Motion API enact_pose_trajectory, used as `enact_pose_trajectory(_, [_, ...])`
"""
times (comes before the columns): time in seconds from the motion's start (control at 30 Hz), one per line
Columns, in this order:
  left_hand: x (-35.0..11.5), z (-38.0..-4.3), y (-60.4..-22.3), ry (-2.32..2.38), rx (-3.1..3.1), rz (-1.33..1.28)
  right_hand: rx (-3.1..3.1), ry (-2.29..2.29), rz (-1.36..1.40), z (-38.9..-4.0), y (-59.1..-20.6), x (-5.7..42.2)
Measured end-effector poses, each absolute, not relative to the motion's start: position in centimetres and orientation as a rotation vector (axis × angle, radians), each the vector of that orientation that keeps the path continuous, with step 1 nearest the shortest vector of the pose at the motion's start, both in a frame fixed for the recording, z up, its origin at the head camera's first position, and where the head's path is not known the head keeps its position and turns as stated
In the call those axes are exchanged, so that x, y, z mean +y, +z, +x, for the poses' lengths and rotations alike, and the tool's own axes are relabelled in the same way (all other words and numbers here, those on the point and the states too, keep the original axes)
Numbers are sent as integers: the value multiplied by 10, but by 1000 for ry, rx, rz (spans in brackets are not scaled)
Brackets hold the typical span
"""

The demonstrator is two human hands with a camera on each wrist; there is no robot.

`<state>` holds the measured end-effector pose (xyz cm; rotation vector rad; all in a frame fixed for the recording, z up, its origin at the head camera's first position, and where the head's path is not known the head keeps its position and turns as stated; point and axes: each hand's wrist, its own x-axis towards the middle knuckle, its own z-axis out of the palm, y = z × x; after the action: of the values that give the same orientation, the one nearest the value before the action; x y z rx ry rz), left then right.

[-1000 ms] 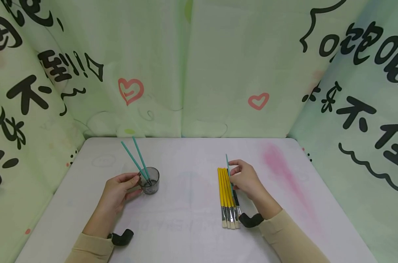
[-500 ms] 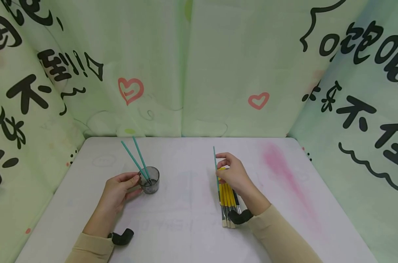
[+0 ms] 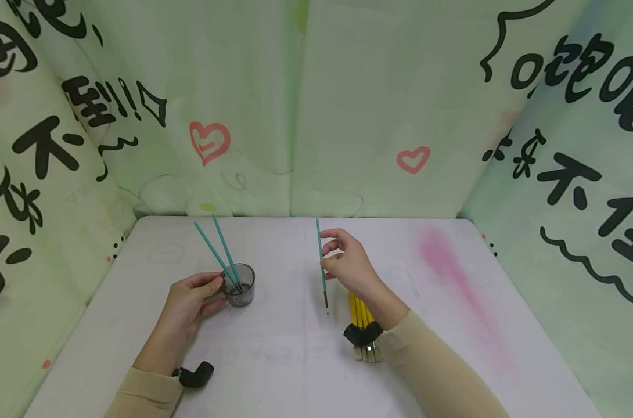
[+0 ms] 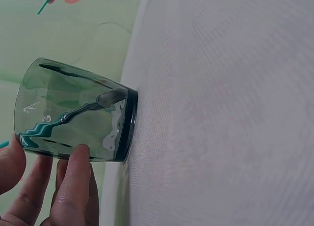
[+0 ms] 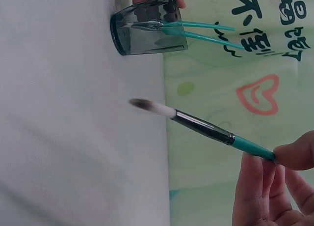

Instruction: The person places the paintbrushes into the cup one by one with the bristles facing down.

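My left hand holds a clear grey-tinted cup by its side, thumb near the rim, on the table's left half. Two teal-handled paintbrushes lean in it, bristle ends down. In the left wrist view the cup stands on the table between thumb and fingers. My right hand pinches a third teal paintbrush by its handle. Its black ferrule and dark-tipped pale bristles point down, above the table and apart from the cup. Several yellow-handled paintbrushes lie side by side, partly hidden beneath my right wrist.
The white table carries a pink smear on its right. Pale green curtains with black writing and red hearts hang at the back and both sides. A black wrist mount sits at my left cuff.
My right hand has lifted the teal paintbrush from beside the yellow ones and carried it left, toward the cup. The left hand and cup stay in place.
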<state>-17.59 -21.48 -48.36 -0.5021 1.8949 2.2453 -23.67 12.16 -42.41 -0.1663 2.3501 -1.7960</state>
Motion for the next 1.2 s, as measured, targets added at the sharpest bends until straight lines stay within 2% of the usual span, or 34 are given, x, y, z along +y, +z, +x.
enact_pose_trajectory(0.67, [-213,-174,-481,2257,1910,-486,2271,-1959,-321,-246,-417,68])
enact_pose_trajectory(1.2, [-215,-175,-483,2264,1903,-476,2128,-2264,-372,-248,-414,17])
